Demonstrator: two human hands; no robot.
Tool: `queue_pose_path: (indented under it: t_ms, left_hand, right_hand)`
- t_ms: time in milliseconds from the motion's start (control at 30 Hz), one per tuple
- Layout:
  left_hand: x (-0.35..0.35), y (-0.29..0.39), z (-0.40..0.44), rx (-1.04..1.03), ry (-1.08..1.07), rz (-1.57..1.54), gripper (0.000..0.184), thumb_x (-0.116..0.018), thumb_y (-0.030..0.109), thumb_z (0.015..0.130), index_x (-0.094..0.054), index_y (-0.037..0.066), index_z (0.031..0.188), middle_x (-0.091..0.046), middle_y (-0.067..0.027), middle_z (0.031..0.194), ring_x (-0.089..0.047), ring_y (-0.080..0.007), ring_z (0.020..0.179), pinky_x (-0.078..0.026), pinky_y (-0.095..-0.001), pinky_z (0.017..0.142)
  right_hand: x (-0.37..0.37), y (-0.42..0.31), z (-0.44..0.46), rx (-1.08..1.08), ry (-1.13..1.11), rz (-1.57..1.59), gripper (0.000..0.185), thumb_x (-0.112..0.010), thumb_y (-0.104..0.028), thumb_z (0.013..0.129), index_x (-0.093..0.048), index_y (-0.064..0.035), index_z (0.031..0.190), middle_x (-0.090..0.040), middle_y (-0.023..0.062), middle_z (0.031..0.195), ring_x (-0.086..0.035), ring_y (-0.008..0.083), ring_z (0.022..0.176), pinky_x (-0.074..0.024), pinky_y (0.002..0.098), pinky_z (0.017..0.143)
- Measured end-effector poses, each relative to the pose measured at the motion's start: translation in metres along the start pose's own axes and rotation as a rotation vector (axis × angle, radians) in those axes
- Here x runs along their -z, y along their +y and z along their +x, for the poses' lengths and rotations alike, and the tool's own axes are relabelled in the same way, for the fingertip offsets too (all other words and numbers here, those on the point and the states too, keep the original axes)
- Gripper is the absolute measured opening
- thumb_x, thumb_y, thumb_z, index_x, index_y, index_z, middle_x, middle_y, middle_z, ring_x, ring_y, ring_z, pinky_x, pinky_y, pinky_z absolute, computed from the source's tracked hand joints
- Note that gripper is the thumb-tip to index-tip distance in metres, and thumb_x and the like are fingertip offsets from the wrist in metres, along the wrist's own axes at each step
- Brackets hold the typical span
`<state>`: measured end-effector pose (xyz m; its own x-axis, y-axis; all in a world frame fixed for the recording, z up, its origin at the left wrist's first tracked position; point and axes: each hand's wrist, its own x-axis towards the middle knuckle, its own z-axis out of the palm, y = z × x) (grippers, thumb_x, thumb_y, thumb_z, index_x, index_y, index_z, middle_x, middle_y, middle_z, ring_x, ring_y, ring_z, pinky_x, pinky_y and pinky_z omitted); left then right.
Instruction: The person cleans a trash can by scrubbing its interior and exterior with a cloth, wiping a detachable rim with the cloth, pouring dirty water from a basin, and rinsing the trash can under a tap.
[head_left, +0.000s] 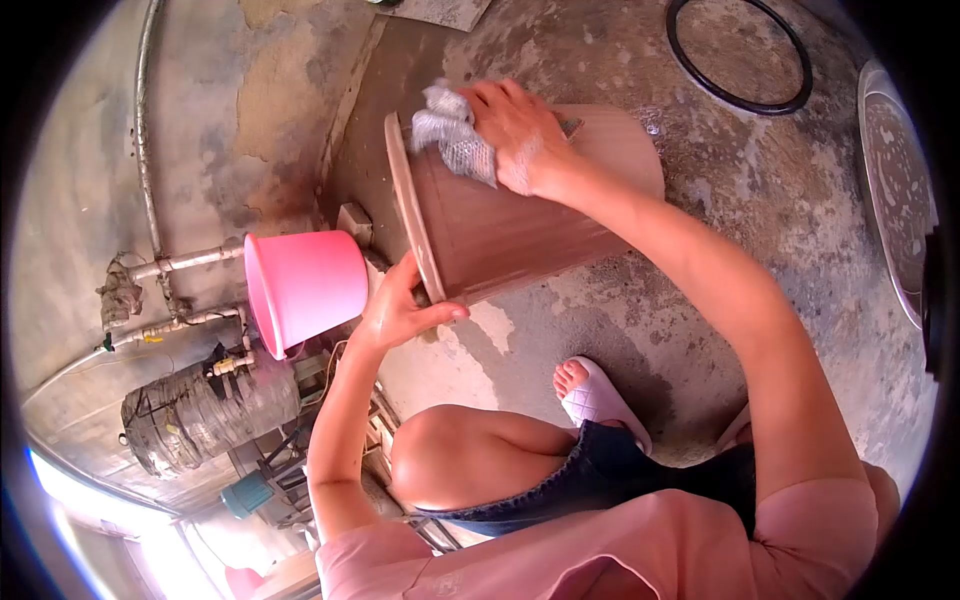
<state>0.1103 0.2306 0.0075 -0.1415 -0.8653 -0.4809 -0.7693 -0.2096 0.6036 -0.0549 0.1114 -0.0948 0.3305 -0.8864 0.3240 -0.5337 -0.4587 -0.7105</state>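
A brown plastic bin (pixel 540 235) lies on its side on the wet concrete floor, its rim toward the left. My left hand (pixel 400 305) grips the lower part of that rim, thumb on the near side and fingers behind it. Against the bin's upper side, my right hand (pixel 515 135) presses a grey mesh scrubbing cloth (pixel 455 135), which bunches out past the fingers near the rim. Some suds show on the right wrist. What the bin holds inside is hidden from this angle.
Left of the bin is a pink bucket (pixel 310 285), near wall pipes (pixel 200 260) and a wrapped cylindrical tank (pixel 210 410). A black ring (pixel 740 105) lies on the floor at upper right. A large metal basin (pixel 890 180) stands at the right edge.
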Motion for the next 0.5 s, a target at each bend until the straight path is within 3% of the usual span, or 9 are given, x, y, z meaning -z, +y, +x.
queue_pose_path:
  t_ms: [100,133,167,300,367,433,500]
  left_hand:
    - [0.002,-0.001,0.005,-0.005,0.139,-0.266,0.086,-0.073,0.048,0.065,-0.036,-0.003,0.124,-0.053,-0.0078,0.109,-0.05,-0.0163,0.099,-0.04,-0.0307,0.085]
    - [-0.004,0.003,0.009,-0.033,0.201,-0.31,0.086,-0.072,0.049,0.066,-0.036,-0.003,0.123,-0.053,-0.0079,0.109,-0.05,-0.016,0.098,-0.04,-0.0307,0.085]
    - [-0.007,0.006,0.016,-0.068,0.253,-0.352,0.086,-0.072,0.05,0.066,-0.036,-0.004,0.123,-0.053,-0.008,0.109,-0.05,-0.0156,0.098,-0.04,-0.0307,0.085]
    - [-0.005,0.0,0.014,0.044,0.248,-0.367,0.066,-0.068,0.04,0.074,-0.043,-0.004,0.116,-0.055,-0.0073,0.101,-0.05,-0.0144,0.093,-0.039,-0.0288,0.083]
    - [-0.013,0.004,0.013,0.022,0.347,-0.453,0.057,-0.066,0.034,0.075,-0.046,-0.004,0.113,-0.055,-0.0061,0.097,-0.05,-0.0135,0.09,-0.04,-0.0277,0.08]
    - [-0.015,-0.001,0.014,-0.001,0.376,-0.515,0.056,-0.066,0.033,0.074,-0.047,-0.004,0.112,-0.055,-0.0058,0.096,-0.051,-0.0128,0.087,-0.04,-0.0273,0.078]
    - [-0.017,-0.001,0.013,0.013,0.387,-0.522,0.052,-0.066,0.031,0.074,-0.049,-0.003,0.109,-0.056,-0.0048,0.092,-0.051,-0.0121,0.084,-0.04,-0.0269,0.076]
  right_hand:
    - [0.004,-0.033,-0.013,-0.086,-0.131,-0.097,0.053,-0.06,-0.024,0.071,-0.044,-0.0054,0.119,-0.046,0.0105,0.115,-0.041,0.0269,0.109,-0.0381,0.0434,0.088]
    - [-0.007,-0.037,-0.024,0.049,-0.047,-0.065,0.051,-0.061,-0.023,0.071,-0.045,-0.0077,0.117,-0.046,0.0101,0.116,-0.04,0.0265,0.111,-0.0366,0.0454,0.089]
    - [-0.015,-0.034,-0.029,0.051,-0.006,0.021,0.047,-0.06,-0.024,0.072,-0.047,-0.0087,0.115,-0.045,0.0107,0.117,-0.04,0.0267,0.112,-0.0362,0.046,0.09]
    - [0.004,-0.002,-0.043,-0.056,0.089,0.113,0.035,-0.054,-0.029,0.079,-0.052,-0.0093,0.108,-0.048,0.0142,0.117,-0.041,0.0289,0.113,-0.0356,0.047,0.091]
    - [0.012,0.059,-0.041,-0.383,-0.107,0.012,0.037,-0.047,-0.034,0.084,-0.053,-0.007,0.109,-0.049,0.0178,0.115,-0.043,0.0303,0.112,-0.0377,0.0432,0.091]
    - [0.004,0.103,-0.056,-0.488,-0.037,0.02,0.051,-0.037,-0.043,0.087,-0.045,-0.0049,0.121,-0.048,0.0186,0.121,-0.042,0.0317,0.116,-0.0366,0.0422,0.095]
    - [0.002,0.114,-0.07,-0.725,-0.012,0.288,0.051,-0.04,-0.041,0.086,-0.047,-0.0021,0.118,-0.052,0.021,0.115,-0.047,0.0362,0.109,-0.0376,0.0412,0.093]
